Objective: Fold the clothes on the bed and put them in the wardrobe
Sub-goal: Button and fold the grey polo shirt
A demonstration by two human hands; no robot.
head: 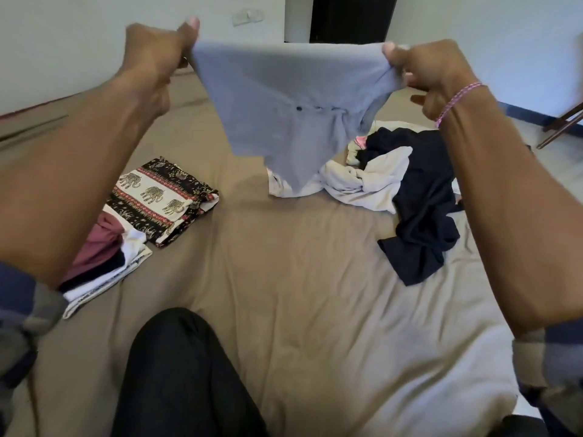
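I hold a grey-blue buttoned garment (pixel 277 102) up in the air above the bed. My left hand (pixel 157 55) pinches its top left corner and my right hand (pixel 432 74) grips its top right corner. The cloth hangs down to a point over the unfolded heap. That heap lies at the right: a dark navy garment (pixel 422 200) tangled with a light grey-white one (pixel 362 184). At the left sit folded pieces: an elephant-print cloth (pixel 164 200) and a stack with maroon, dark and white items (pixel 104 257).
The tan bedsheet (pixel 284 279) covers the bed. My knee in black trousers (pixel 176 373) rests on the near edge. A white wall and a dark doorway (pixel 350 17) stand beyond the bed. A wooden frame (pixel 564 124) leans at the far right.
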